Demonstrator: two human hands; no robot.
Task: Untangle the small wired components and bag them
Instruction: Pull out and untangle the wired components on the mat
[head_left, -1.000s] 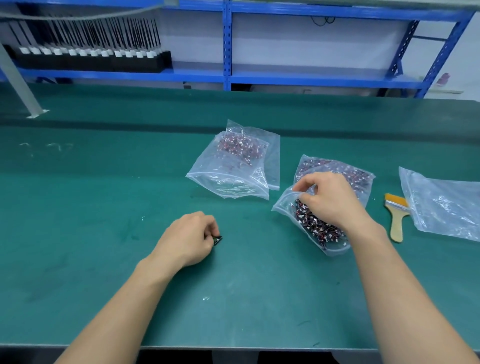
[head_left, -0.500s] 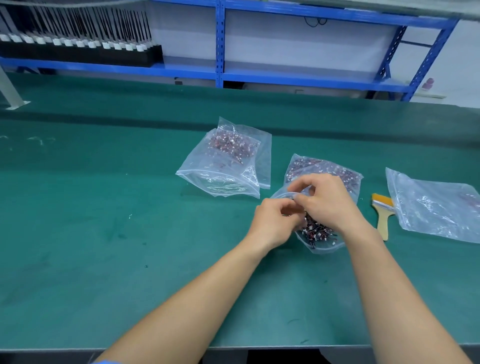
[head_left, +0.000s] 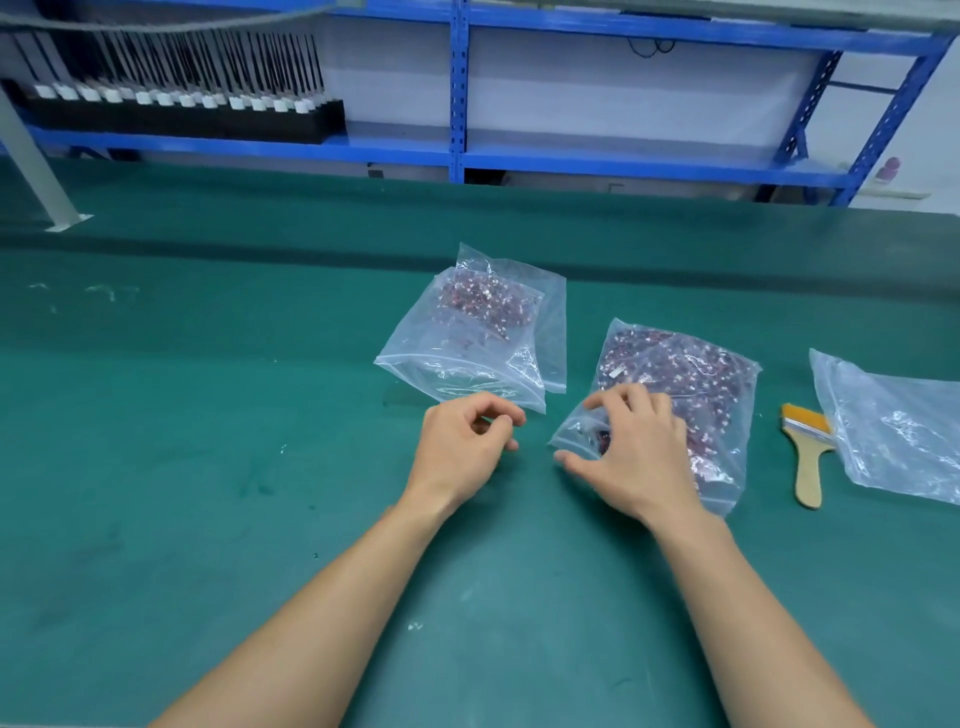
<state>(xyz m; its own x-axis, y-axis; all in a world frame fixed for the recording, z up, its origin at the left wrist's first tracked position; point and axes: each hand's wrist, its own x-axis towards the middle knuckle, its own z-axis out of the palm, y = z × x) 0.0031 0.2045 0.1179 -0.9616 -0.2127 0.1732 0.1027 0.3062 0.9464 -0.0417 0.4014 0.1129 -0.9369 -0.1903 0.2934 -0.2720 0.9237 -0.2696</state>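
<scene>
While I am watching through the head camera, a grey metal leg (head_left: 31, 156) is slanting down onto the far left of the green table (head_left: 156, 467). Behind it a blue shelf rack (head_left: 457, 88) is carrying a black tray (head_left: 182, 122) lined with white-tipped wired parts.

Moving right, a clear zip bag (head_left: 467, 358) is lying near the table's middle, with a small cluster of red-and-white wired components (head_left: 483, 306) sitting in its far half. Just beside that bag's near corner, the left hand (head_left: 462, 447) is hanging low over the mat. Its fingers are curling inward and the thumb tip is sitting close to the forefinger. Something tiny may be pinched there, but I cannot tell from this angle.

Just beside it, the right hand (head_left: 634, 457) is resting on the open mouth of a second bag (head_left: 727, 467). Its fingers are spreading apart and arching, tips touching the plastic, while the thumb is reaching left past the bag's edge. A fuller heap (head_left: 691, 374) of the same parts is filling this bag from under the hand to its far end.

Further right, a wooden brush (head_left: 808, 457) with yellow bristles is lying flat, its handle pointing toward me. Its bristles are sitting against or just beside a third clear bag (head_left: 893, 431), which is running off the right edge.
</scene>
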